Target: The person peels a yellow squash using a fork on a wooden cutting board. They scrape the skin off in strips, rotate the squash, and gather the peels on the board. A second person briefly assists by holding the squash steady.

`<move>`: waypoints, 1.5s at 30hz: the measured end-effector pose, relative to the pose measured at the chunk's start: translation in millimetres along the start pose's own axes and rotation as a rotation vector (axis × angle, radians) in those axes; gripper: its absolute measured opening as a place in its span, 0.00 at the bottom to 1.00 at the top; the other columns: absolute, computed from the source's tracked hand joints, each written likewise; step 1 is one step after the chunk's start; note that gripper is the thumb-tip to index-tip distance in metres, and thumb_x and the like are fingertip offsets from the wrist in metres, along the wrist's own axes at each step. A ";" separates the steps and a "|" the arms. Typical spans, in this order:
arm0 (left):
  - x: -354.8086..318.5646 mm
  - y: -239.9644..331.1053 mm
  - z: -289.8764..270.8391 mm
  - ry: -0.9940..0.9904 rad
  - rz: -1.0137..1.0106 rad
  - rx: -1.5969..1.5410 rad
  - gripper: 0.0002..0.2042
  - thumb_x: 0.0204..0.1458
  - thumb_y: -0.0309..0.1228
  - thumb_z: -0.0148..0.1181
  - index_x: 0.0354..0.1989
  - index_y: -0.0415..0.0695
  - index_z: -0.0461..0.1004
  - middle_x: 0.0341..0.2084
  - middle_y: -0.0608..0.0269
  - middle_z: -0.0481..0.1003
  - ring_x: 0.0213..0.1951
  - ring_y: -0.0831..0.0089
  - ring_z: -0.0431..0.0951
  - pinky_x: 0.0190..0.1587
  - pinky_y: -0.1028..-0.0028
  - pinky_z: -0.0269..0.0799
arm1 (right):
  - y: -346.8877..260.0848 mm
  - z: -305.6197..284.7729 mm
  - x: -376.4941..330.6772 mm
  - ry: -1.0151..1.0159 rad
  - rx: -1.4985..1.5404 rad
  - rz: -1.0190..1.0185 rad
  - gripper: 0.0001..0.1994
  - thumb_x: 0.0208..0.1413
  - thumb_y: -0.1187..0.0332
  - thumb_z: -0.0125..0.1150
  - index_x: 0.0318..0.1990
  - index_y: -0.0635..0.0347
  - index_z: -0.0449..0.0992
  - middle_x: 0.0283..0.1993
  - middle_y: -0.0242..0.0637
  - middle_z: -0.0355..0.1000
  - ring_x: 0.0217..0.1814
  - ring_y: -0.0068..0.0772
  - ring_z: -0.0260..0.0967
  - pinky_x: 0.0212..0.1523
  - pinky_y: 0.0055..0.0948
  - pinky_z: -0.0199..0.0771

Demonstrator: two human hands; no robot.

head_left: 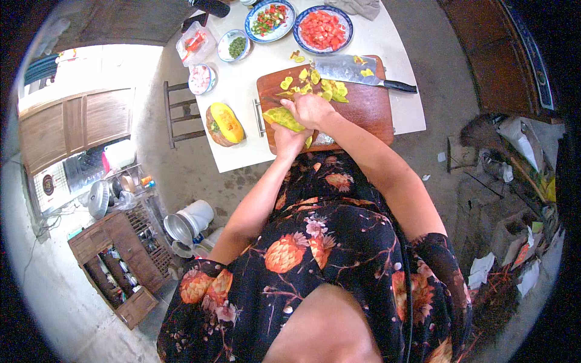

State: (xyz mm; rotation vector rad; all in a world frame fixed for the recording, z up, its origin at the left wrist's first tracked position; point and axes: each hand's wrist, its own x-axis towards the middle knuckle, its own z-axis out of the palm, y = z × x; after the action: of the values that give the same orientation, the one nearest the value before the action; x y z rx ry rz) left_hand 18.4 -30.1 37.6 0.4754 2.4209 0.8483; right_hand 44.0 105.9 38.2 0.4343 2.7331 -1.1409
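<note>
A yellow-green chunk, probably squash (283, 118), lies between my hands above the near left part of the brown cutting board (369, 118). Under its near side, my left hand (290, 139) is closed around it. My right hand (313, 112) grips its far end with the thumb on top. Yellow and greenish peelings or pieces (327, 88) are scattered on the board beyond my hands. A wide-bladed cleaver (348, 68) rests across the board's far edge, its black handle pointing right. Left of the board sits a cut squash (229, 122), yellow flesh showing.
At the white table's (233, 156) far side stand plates of chopped red tomato (322, 29) and mixed chopped peppers (270, 20). Nearby are bowls of green bits (236, 46) and pale pink pieces (201, 78), plus a clear container (195, 44). A wooden chair (184, 114) is at left.
</note>
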 end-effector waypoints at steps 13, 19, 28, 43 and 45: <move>-38.1 -20.1 0.5 0.058 0.073 -0.123 0.51 0.33 0.40 0.77 0.62 0.35 0.49 0.57 0.47 0.61 0.61 0.56 0.63 0.63 0.59 0.59 | -0.5 12.7 -7.7 -0.020 0.136 0.092 0.33 0.64 0.43 0.36 0.45 0.73 0.69 0.34 0.59 0.76 0.42 0.59 0.75 0.45 0.49 0.75; -21.7 -20.4 0.3 0.171 -0.058 0.041 0.43 0.34 0.44 0.76 0.55 0.34 0.57 0.47 0.44 0.67 0.54 0.51 0.68 0.56 0.55 0.63 | -0.9 -13.4 -32.3 0.014 0.114 0.059 0.24 0.58 0.52 0.50 0.40 0.71 0.67 0.30 0.59 0.74 0.34 0.59 0.75 0.38 0.51 0.76; 5.4 4.2 -1.7 0.235 0.084 -0.112 0.36 0.29 0.32 0.79 0.50 0.39 0.65 0.42 0.58 0.75 0.44 0.66 0.76 0.47 0.67 0.72 | -10.6 -10.3 -55.5 0.078 -0.186 -0.143 0.07 0.51 0.73 0.52 0.36 0.64 0.63 0.26 0.48 0.74 0.28 0.50 0.76 0.27 0.43 0.77; 14.0 -16.3 2.1 0.142 -0.165 0.127 0.42 0.31 0.43 0.75 0.58 0.43 0.61 0.50 0.49 0.69 0.54 0.54 0.70 0.56 0.56 0.65 | -13.8 6.3 13.1 -0.082 -0.334 -0.032 0.08 0.52 0.74 0.53 0.40 0.64 0.66 0.30 0.48 0.77 0.31 0.45 0.79 0.30 0.38 0.80; 4.3 -21.2 6.1 0.156 -0.138 0.253 0.46 0.28 0.44 0.76 0.59 0.43 0.59 0.53 0.51 0.65 0.56 0.52 0.66 0.58 0.51 0.61 | 13.3 7.8 28.8 -0.010 -0.186 -0.011 0.10 0.51 0.73 0.54 0.40 0.67 0.66 0.28 0.52 0.76 0.33 0.51 0.78 0.31 0.41 0.79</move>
State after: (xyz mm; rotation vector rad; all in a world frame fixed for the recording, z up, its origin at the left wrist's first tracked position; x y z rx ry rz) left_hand 15.3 -40.9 18.1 0.3396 2.6858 0.5406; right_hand 21.2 115.2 16.7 0.3881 2.8026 -0.8780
